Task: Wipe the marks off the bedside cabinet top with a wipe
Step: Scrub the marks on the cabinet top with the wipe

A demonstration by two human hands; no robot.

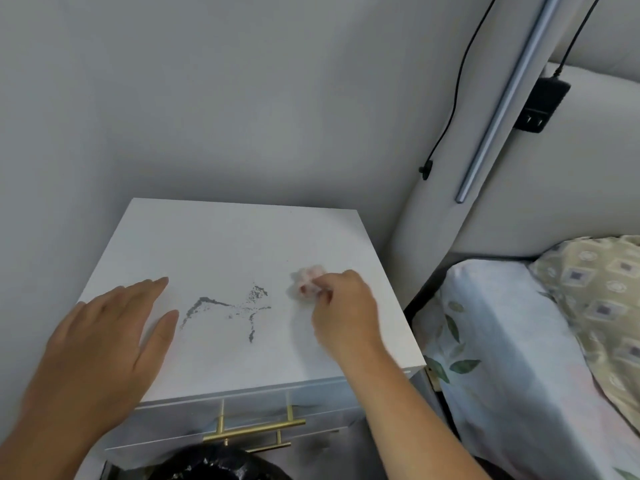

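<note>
- The white bedside cabinet top (221,244) stands with its far edge near the wall and its right edge beside the bed (512,341).
- Grey marks (228,308) sit mid-top, near the front.
- The right hand (343,306) pinches a crumpled wipe (306,282) in its fingers, just right of the marks.
- The left hand (104,337) lies flat, fingers together, at the left edge.
- No readable writing.

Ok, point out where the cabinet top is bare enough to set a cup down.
Back half of the cabinet top, by the wall, is bare. So is the front strip between both forearms. Crowded: left hand, grey marks mid-top, right hand holding the wipe.
</note>
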